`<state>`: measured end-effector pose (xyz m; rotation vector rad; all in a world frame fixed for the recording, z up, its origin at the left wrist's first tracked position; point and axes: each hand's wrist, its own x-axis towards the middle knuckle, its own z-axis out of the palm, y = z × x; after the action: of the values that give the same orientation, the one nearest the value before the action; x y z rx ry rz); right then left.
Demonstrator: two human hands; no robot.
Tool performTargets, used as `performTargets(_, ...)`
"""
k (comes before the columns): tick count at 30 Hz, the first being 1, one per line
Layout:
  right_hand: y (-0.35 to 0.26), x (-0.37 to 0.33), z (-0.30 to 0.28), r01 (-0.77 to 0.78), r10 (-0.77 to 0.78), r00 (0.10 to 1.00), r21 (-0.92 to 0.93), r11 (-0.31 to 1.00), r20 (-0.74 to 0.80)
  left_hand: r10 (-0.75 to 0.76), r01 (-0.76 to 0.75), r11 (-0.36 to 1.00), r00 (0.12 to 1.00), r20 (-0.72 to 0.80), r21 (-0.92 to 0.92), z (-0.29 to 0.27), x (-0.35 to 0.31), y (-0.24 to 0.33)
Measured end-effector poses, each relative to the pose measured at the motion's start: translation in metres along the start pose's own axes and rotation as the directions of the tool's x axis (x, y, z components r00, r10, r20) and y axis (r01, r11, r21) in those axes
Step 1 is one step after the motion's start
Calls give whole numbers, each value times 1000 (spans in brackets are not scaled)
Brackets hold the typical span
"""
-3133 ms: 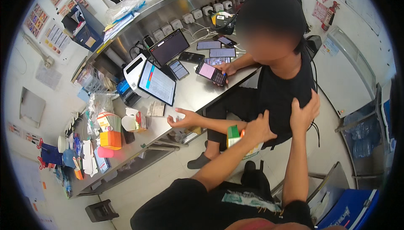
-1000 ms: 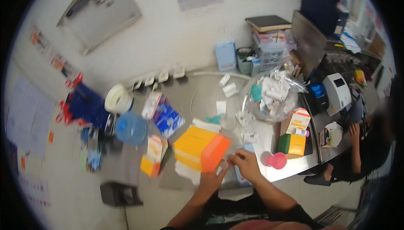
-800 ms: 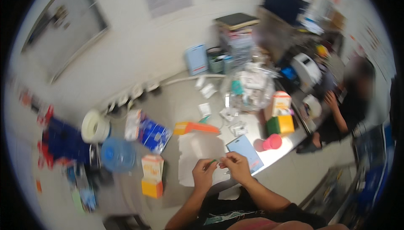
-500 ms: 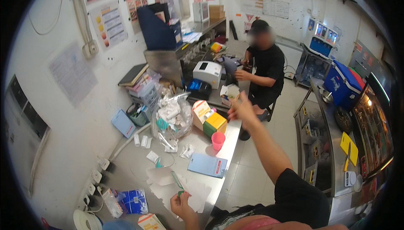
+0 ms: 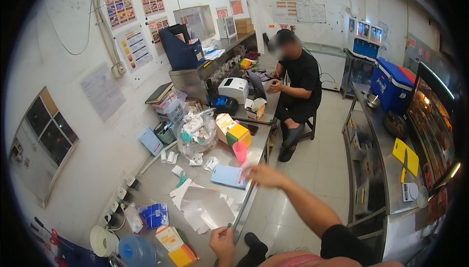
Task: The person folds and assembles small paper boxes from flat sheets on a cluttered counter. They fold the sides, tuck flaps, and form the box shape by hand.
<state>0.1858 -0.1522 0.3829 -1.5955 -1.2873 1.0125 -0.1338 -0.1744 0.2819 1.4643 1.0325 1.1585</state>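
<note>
Fingers of the left hand [image 5: 222, 242] are pinched on a small green piece [image 5: 229, 226], too small to identify. Right hand [image 5: 266, 175] is blurred; I see nothing in it and cannot tell whether its fingertips meet. Light-blue pad [image 5: 228, 176] lies near it at 9 o'clock, pink cup [image 5: 239, 152] between 10 and 11. Unfolded white carton [image 5: 202, 206] lies on the steel counter [image 5: 154, 184] at the left hand's 11 o'clock; yellow-and-white carton [image 5: 176, 245] at its 9. Progress, my judgement: opening-out looks done, flaps spread; green piece not yet set down. Anything else left, I cannot tell.
</note>
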Motion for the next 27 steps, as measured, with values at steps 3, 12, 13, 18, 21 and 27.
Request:
performTargets(3,41,-66,87,83,-60,976,-102,991,209,101,-103,994,992,77,30,-4,-42,3)
performTargets(12,36,-152,197,-155,132,988,456,876,81,351,-421,837,903,248,350,-57,-105,36)
performTargets(13,33,-157,205,-123,131,991,490,863,19,337,-406,834,911,238,374,-64,-109,35)
performTargets(18,11,-183,248,-209,179,978,392,896,110,-292,293,947,956,23,-135,-84,-118,-4)
performTargets(21,13,-177,271,208,-236,947,-143,968,-217,-515,503,728,850,111,-466,-87,-110,-3)
performTargets(27,-12,-161,316,-26,-10,980,-178,984,-199,-651,605,630,753,94,-486,-130,-89,-13)
